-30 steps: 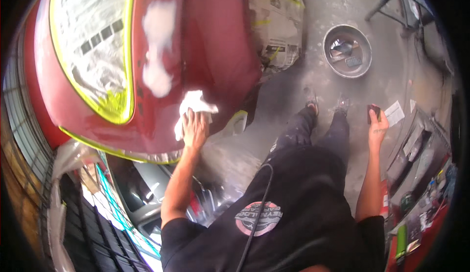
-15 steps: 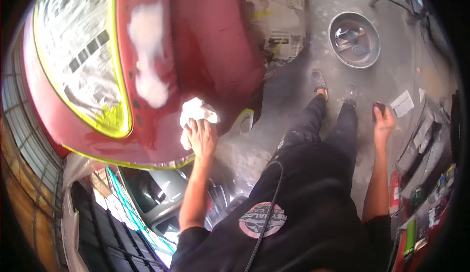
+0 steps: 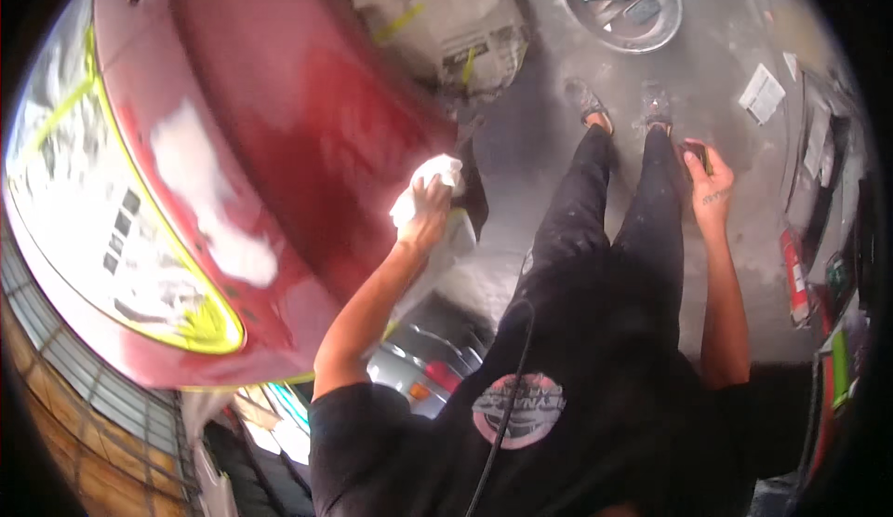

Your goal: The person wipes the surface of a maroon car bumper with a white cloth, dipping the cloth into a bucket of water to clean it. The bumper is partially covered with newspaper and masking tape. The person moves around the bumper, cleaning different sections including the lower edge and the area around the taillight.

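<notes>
My left hand [image 3: 426,217] is closed around a crumpled white cloth [image 3: 439,171]. It presses the cloth to the edge of a red car body panel [image 3: 316,107], close to the paper-covered wheel [image 3: 446,24]. A pale smooth patch [image 3: 219,201] marks the panel to the left. Beyond it, a lamp-shaped area is masked with clear film [image 3: 93,228] and yellow-green tape [image 3: 153,275]. My right hand [image 3: 714,187] is raised away from the car, its fingers closed on a small dark block-like object [image 3: 693,156], partly hidden by them.
A round metal tub [image 3: 642,46] holding several dark pieces stands on the grey floor ahead of my feet. At right lie a white paper sheet [image 3: 763,94] and a red cylinder [image 3: 795,275]. Another vehicle [image 3: 419,368] shows below my left arm. A dark cable runs down my shirt.
The view has turned and shifted. My left hand has slid the cloth across the red panel to its edge near the wheel. My right hand keeps the dark object.
</notes>
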The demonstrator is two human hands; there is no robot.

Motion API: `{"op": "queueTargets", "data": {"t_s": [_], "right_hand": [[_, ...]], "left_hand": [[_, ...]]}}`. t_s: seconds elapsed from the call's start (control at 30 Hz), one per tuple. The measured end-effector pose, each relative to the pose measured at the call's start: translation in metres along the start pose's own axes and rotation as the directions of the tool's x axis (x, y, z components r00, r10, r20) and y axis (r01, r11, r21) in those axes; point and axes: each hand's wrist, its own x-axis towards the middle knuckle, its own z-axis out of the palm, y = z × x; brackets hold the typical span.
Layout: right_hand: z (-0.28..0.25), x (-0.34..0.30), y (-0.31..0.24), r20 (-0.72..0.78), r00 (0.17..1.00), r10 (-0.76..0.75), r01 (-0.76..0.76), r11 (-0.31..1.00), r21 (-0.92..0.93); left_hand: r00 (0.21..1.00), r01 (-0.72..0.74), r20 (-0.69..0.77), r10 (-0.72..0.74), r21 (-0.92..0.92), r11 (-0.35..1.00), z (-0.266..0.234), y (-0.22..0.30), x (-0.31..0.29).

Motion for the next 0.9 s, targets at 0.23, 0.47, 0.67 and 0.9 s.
{"op": "queueTargets", "data": {"t_s": [0.23, 0.47, 0.67, 0.9], "right_hand": [[-0.031, -0.005, 0.033, -0.159, 0.977, 0.143, -0.130, 0.987, 0.093], [-0.022, -0.011, 0.035, -0.159, 0.971, 0.179, -0.156, 0.977, 0.147], [-0.029, -0.038, 0.057, -0.166, 0.953, 0.252, -0.204, 0.944, 0.259], [-0.040, -0.021, 0.067, -0.270, 0.908, 0.319, -0.272, 0.942, 0.199]], "left_hand": [[0.944, 0.224, -0.286, -0.164, 0.192, 0.955, -0.135, -0.156, 0.138], [0.993, 0.112, 0.019, -0.119, 0.215, 0.970, -0.078, -0.041, 0.116], [0.988, -0.009, 0.151, 0.022, -0.083, 0.996, -0.066, -0.035, 0.132], [0.999, -0.026, -0.036, 0.023, -0.091, 0.996, -0.114, -0.097, 0.119]]}}
